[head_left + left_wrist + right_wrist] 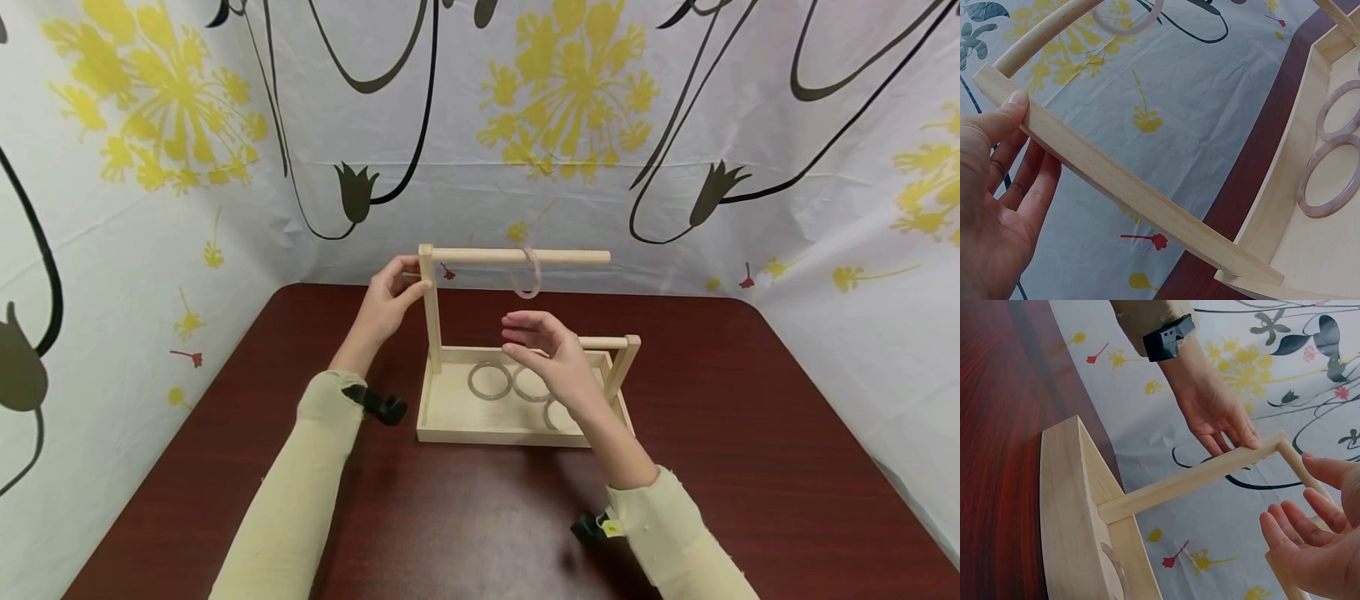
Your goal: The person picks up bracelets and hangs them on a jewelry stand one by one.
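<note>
A light wooden bangle stand has a shallow tray (495, 437), a tall left post (432, 325) and a long rod (465, 255) reaching right from its top. My left hand (384, 304) pinches that post near the top, thumb on its face and fingers behind. One pale pinkish bangle (537, 277) hangs around the rod near its middle. Just below it, my right hand (558, 358) is raised over the tray, fingers loosely bent and holding nothing. In the tray lie a left bangle (490, 397), a middle bangle (531, 399) and a front bangle (548, 417), partly hidden by my right hand.
At the tray's right end stands a shorter post (622, 367) with a low rod (603, 342), partly behind my right hand. Everything rests on a dark red-brown table (480, 508). Behind hangs a white cloth (450, 200) printed with flowers.
</note>
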The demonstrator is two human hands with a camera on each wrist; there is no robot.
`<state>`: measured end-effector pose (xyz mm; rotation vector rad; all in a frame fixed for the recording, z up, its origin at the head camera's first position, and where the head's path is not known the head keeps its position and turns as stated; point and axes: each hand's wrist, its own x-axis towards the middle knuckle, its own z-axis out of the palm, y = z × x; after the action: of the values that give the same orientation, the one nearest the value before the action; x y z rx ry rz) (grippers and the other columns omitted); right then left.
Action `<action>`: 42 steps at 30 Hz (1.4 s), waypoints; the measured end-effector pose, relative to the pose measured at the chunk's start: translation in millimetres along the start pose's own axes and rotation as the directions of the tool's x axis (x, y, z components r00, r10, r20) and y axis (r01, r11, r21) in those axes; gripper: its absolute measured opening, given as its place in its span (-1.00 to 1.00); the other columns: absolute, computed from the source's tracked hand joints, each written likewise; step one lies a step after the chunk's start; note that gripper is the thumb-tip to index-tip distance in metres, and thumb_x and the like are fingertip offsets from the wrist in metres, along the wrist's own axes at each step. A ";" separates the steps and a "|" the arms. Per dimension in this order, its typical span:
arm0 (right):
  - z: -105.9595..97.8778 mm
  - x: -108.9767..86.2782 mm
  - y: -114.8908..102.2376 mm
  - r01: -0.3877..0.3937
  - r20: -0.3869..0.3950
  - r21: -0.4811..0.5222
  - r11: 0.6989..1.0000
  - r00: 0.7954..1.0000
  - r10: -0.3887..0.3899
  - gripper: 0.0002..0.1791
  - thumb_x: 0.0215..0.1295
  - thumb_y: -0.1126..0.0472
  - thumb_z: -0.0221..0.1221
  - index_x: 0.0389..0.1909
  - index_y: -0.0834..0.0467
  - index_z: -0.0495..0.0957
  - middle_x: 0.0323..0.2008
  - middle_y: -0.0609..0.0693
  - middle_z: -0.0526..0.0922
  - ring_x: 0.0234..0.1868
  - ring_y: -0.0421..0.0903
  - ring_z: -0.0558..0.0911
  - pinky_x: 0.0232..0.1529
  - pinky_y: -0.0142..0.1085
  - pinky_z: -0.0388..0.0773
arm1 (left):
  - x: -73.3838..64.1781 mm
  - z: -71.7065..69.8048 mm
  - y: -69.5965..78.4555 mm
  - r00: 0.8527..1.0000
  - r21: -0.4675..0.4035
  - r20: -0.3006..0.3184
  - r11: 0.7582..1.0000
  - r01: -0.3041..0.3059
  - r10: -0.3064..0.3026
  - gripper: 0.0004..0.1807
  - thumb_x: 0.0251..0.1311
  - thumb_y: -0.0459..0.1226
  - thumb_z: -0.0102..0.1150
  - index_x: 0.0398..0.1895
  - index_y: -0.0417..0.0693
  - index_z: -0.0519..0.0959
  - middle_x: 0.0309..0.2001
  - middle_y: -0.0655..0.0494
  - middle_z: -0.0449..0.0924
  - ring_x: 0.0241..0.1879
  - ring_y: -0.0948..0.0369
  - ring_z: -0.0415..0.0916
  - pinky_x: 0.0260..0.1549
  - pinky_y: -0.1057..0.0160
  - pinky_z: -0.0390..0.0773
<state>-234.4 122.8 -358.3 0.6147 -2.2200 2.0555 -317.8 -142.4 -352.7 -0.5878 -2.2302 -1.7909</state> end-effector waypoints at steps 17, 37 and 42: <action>9.3 -3.7 14.0 0.064 0.092 0.000 0.998 0.994 -0.064 -0.57 0.29 0.42 0.25 0.17 0.31 0.47 0.13 0.20 0.60 0.19 0.09 0.61 0.11 -0.40 0.57 | 0.9 0.8 -1.0 1.000 -0.007 -0.005 1.000 -0.022 0.022 -0.61 0.39 -0.41 0.11 0.24 -0.36 0.41 0.08 -0.31 0.49 0.02 -0.04 0.51 -0.10 0.47 0.52; 18.8 -7.3 38.9 -0.046 0.208 -0.028 0.999 0.977 0.051 -0.59 0.29 0.39 0.25 0.15 0.32 0.48 0.18 0.31 0.56 0.25 0.34 0.53 -0.03 -0.30 0.67 | 1.4 0.4 -2.8 1.000 -0.011 -0.006 1.000 -0.020 0.020 -0.61 0.39 -0.41 0.11 0.24 -0.34 0.42 0.09 -0.29 0.50 -0.09 0.32 0.52 -0.10 0.47 0.52; 17.3 -4.9 48.7 -0.055 0.173 -0.050 0.997 0.983 0.063 -0.58 0.30 0.38 0.25 0.16 0.32 0.47 0.19 0.30 0.54 0.24 0.30 0.54 -0.02 -0.32 0.66 | 0.9 0.3 -2.4 1.000 -0.009 -0.002 1.000 -0.021 0.021 -0.61 0.39 -0.40 0.10 0.24 -0.35 0.41 0.10 -0.30 0.49 -0.08 0.29 0.52 -0.09 0.46 0.52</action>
<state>-241.7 109.0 -407.9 0.7620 -2.4000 2.0456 -319.7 -142.5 -354.5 -0.6087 -2.2076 -1.7923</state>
